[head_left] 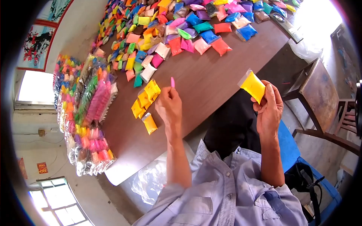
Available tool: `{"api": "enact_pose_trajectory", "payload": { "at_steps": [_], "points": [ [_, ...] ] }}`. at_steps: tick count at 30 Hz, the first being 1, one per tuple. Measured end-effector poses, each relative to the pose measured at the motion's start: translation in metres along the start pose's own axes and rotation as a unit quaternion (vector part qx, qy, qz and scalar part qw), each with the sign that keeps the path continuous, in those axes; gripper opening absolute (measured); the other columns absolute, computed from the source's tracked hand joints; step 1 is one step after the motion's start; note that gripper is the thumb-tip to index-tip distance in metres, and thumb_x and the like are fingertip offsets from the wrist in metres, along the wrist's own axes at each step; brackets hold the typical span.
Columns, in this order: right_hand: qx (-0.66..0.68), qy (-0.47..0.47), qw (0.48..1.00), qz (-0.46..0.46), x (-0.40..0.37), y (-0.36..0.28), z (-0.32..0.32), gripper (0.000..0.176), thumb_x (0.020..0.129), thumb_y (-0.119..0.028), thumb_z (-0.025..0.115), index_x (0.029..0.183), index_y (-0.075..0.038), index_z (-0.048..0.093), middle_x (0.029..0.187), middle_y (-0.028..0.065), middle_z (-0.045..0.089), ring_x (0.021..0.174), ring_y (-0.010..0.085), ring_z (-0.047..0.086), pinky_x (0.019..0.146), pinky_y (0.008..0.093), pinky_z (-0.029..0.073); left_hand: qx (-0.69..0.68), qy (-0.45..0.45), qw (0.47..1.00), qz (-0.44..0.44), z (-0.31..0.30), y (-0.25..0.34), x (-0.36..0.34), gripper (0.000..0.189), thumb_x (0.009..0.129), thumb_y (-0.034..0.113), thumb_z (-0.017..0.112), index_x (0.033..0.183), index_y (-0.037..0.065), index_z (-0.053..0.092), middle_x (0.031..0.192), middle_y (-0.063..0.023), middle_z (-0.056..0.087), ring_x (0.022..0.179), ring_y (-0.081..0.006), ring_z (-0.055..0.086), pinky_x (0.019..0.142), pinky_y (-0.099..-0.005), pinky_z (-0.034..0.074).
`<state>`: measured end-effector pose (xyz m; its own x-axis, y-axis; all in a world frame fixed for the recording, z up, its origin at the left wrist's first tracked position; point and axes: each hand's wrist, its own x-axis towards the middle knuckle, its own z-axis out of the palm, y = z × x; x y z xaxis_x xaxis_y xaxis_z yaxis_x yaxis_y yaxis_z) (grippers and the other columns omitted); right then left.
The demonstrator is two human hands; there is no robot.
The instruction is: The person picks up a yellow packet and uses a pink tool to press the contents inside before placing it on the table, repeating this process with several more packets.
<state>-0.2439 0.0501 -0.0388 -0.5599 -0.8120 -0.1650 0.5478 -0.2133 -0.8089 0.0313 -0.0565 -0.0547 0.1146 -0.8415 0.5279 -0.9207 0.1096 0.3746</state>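
Observation:
My left hand [169,105] is closed over the brown table, gripping a small pink piece [172,82] that sticks up from its fingers. Just left of that hand lie several yellow packets [146,98] in a small group, with a single yellow packet [149,123] apart below them. Out past the table's front edge, my right hand [269,105] pinches a yellow packet [252,86] by its right side and holds it up in the air.
Many coloured packets [181,32] cover the back of the table [203,81]. Clear bags of packets [94,98] are piled at the left. A wooden chair [320,94] stands at the right, and a blue seat [288,145] is beside my body.

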Motion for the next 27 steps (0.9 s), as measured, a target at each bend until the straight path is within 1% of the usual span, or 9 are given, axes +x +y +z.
{"api": "enact_pose_trajectory", "payload": {
  "at_steps": [2, 9, 12, 13, 15, 17, 20, 22, 27],
  "points": [
    [0.013, 0.02, 1.0, 0.002, 0.001, -0.002, -0.003, 0.03, 0.11, -0.028, 0.061, 0.126, -0.005, 0.072, 0.097, 0.0085, 0.075, 0.073, 0.0117, 0.072, 0.055, 0.0191, 0.051, -0.026, -0.042, 0.998, 0.033, 0.012, 0.009, 0.002, 0.011, 0.096, 0.014, 0.071, 0.088, 0.006, 0.071, 0.072, -0.0132, 0.069, 0.063, -0.0308, 0.07, 0.058, -0.0421, 0.053],
    [0.035, 0.003, 0.999, -0.021, -0.002, -0.015, 0.0, 0.03, 0.11, -0.026, 0.06, 0.128, -0.004, 0.07, 0.102, 0.0094, 0.075, 0.076, 0.0118, 0.072, 0.058, 0.0199, 0.052, -0.295, -0.201, 0.927, 0.117, 0.053, 0.15, -0.021, 0.016, 0.099, 0.017, 0.069, 0.087, 0.006, 0.066, 0.08, -0.0192, 0.071, 0.074, -0.04, 0.07, 0.064, -0.0467, 0.054],
    [0.03, 0.009, 0.999, -0.039, -0.004, -0.024, 0.006, 0.03, 0.11, -0.023, 0.06, 0.131, -0.003, 0.069, 0.104, 0.0104, 0.075, 0.075, 0.0113, 0.071, 0.059, 0.0206, 0.054, -0.349, -0.215, 0.911, 0.052, 0.041, 0.16, -0.023, 0.015, 0.1, 0.018, 0.068, 0.091, 0.005, 0.068, 0.082, -0.0189, 0.072, 0.075, -0.0395, 0.071, 0.065, -0.0461, 0.055],
    [0.03, 0.008, 0.999, -0.039, -0.004, -0.023, 0.008, 0.03, 0.11, -0.023, 0.06, 0.131, -0.003, 0.069, 0.104, 0.0104, 0.075, 0.075, 0.0113, 0.071, 0.059, 0.0206, 0.054, -0.349, -0.215, 0.911, 0.052, 0.039, 0.153, -0.023, 0.015, 0.1, 0.018, 0.068, 0.091, 0.005, 0.068, 0.082, -0.0189, 0.072, 0.075, -0.0395, 0.071, 0.065, -0.0461, 0.055],
    [-0.012, -0.025, 0.999, -0.042, -0.005, -0.019, 0.01, 0.031, 0.11, -0.021, 0.061, 0.134, -0.003, 0.068, 0.106, 0.0107, 0.076, 0.075, 0.0113, 0.072, 0.059, 0.0207, 0.054, -0.305, -0.188, 0.934, 0.01, 0.028, 0.124, -0.022, 0.014, 0.098, 0.016, 0.072, 0.096, 0.002, 0.072, 0.076, -0.0151, 0.071, 0.063, -0.0213, 0.069, 0.061, -0.0344, 0.054],
    [-0.04, -0.055, 0.997, -0.03, -0.006, -0.005, 0.015, 0.032, 0.109, -0.014, 0.061, 0.138, -0.004, 0.068, 0.109, 0.0092, 0.076, 0.075, 0.0102, 0.071, 0.06, 0.0211, 0.056, -0.293, -0.129, 0.947, 0.007, 0.004, 0.096, -0.024, 0.014, 0.098, 0.016, 0.073, 0.099, 0.002, 0.075, 0.074, -0.0089, 0.071, 0.063, -0.012, 0.065, 0.06, -0.0301, 0.052],
    [-0.122, -0.123, 0.985, -0.014, -0.012, 0.018, 0.026, 0.028, 0.108, -0.009, 0.06, 0.133, -0.005, 0.071, 0.115, 0.0064, 0.074, 0.079, 0.0086, 0.069, 0.062, 0.0215, 0.057, -0.267, -0.127, 0.954, -0.053, -0.03, 0.06, -0.031, 0.016, 0.099, 0.016, 0.074, 0.1, 0.001, 0.076, 0.075, -0.0055, 0.072, 0.065, -0.0101, 0.064, 0.06, -0.0286, 0.052],
    [-0.214, -0.182, 0.959, -0.023, -0.016, 0.027, 0.037, 0.025, 0.108, -0.008, 0.058, 0.127, -0.005, 0.074, 0.113, 0.0042, 0.072, 0.082, 0.0079, 0.068, 0.064, 0.0206, 0.057, -0.231, -0.096, 0.965, -0.083, -0.042, 0.041, -0.035, 0.01, 0.096, 0.013, 0.076, 0.099, 0.004, 0.076, 0.078, -0.0097, 0.074, 0.068, -0.0154, 0.072, 0.062, -0.0314, 0.055],
    [-0.349, -0.217, 0.9, -0.143, -0.023, 0.053, 0.051, 0.015, 0.098, 0.0, 0.069, 0.112, 0.0, 0.074, 0.105, 0.0145, 0.071, 0.078, 0.0211, 0.073, 0.067, 0.0267, 0.058, -0.218, -0.078, 0.97, -0.071, -0.066, 0.037, -0.044, 0.011, 0.094, 0.011, 0.077, 0.099, 0.001, 0.076, 0.079, -0.0126, 0.075, 0.07, -0.0185, 0.074, 0.064, -0.032, 0.057]
  ]
}}
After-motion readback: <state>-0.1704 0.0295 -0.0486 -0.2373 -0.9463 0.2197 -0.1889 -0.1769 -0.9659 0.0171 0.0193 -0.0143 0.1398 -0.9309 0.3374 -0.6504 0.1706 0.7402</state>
